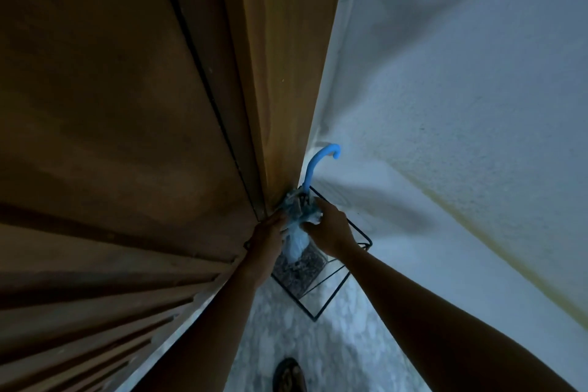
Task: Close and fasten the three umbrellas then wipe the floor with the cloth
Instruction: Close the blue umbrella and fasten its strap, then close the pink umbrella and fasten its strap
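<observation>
Blue task thing: blue umbrella (294,243) with a crumpled pale-blue cloth canopy and a curved light-blue plastic handle (319,165).
Where it is: the blue umbrella stands handle-up and tip-down inside a black wire-frame stand (359,232), in the corner where the door meets the wall; its handle rises above the stand's top rim and leans towards the wall.
Canopy: gathered in around the shaft, bunched and wrinkled near the top, narrower lower down. Whether a strap is fastened round it cannot be told in the dim light.
Left hand (269,232): reaches in from the door side, fingers clasped on the bunched canopy.
Right hand (331,229): reaches in from the wall side, fingers curled and grasping the canopy across from the left hand, over the stand's top rim.
Stand base: a dark speckled bottom (296,269) shows below the umbrella's tip, inside the wire frame.
Door: a brown wooden door (127,105) fills the left side, with slatted strips along its lower part.
Wall: a white rough-textured wall (445,105) fills the right side.
Floor: pale marbled floor (334,344) runs under the stand.
Foot: a dark sandal (289,374) rests on the floor at the bottom edge, well apart from the stand.
</observation>
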### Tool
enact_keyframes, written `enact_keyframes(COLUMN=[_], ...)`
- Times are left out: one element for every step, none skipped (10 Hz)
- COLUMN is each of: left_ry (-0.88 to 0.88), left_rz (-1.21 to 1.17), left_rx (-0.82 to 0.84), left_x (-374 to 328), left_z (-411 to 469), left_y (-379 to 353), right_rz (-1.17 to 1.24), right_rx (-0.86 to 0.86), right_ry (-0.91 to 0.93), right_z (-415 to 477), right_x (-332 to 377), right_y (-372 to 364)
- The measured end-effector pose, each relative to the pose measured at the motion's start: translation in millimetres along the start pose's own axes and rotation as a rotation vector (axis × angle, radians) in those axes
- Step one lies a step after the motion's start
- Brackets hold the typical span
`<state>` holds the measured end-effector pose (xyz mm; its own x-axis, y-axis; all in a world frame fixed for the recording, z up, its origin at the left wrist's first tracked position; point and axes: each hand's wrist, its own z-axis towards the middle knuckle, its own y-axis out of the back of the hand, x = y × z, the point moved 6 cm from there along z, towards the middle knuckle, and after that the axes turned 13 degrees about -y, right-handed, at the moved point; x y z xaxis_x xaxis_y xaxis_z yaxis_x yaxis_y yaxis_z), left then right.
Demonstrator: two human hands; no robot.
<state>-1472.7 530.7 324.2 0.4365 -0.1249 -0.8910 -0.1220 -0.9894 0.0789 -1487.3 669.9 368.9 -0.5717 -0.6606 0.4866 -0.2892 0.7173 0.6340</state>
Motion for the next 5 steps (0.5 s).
enact_keyframes(left_ry=[-0.087,-0.078,-0.125,-0.039,-0.056], left_rz=[0.132,0.154,0.072,-0.123,-0.06], left_rx=[-0.023,-0.037,-0.093,-0.128,-0.23], left_x=[-10.5,-20.8,-43.3,-67.4,-86.7], left_z=[1.0,-11.1,-39.0,-94.4,-166.0], left_y=[3.9,9.3,17.6,20.0,34.9], right_rz=[0.007,0.003,0.08,0.053,0.049], right_rx=[-0.041,-0.092,-0.098,-0.023,0.047], right_ry=[-0.019,-0.041,-0.116,-0.114,-0.024], right_z=[-3.4,-21.5,-56.2,-102.4,-160.5], right_x=[3.3,3.7,-4.9,-4.6,4.5], right_y=[3.9,13.4,23.1,28.7,36.8])
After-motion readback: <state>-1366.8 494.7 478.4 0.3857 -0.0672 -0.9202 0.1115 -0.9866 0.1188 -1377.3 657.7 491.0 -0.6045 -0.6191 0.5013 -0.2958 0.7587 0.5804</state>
